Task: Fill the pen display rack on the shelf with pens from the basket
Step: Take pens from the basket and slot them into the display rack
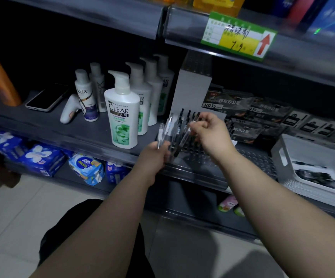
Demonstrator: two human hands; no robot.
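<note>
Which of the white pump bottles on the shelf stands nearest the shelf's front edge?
The white CLEAR pump bottle whose green label shows fully; the other pump bottles stand behind it.

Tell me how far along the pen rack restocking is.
Done: a few standing pens fill holes at the back of the rack. In hand: the left hand grips a bundle of pens, and the right hand pinches a single pen over the rack. Left: most front holes look unfilled, and loose pens lie in the basket.
</note>
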